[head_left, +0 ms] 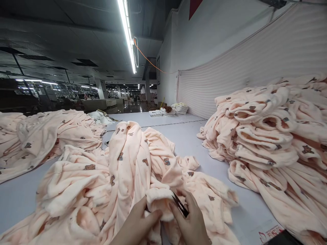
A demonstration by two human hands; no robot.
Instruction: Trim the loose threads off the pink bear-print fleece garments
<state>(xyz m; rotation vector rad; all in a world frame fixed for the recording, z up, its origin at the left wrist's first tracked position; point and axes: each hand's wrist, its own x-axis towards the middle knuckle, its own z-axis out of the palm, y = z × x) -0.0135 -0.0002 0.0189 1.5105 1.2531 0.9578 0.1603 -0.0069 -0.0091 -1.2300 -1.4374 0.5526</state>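
A pale pink fleece garment (133, 170) printed with small brown bears lies bunched on the grey table in front of me. My left hand (136, 224) pinches a folded edge of this garment at the bottom centre. Beside it, my right hand (191, 223) is closed on small dark thread snips (180, 205), their blades touching the same fleece edge.
A tall stack of folded pink garments (276, 136) fills the right side against a white ribbed cloth on the wall (230, 75). A loose heap of the same garments (43, 139) lies at left. Bare grey table (194, 143) runs between them. Small white piles (176, 109) sit at the far end.
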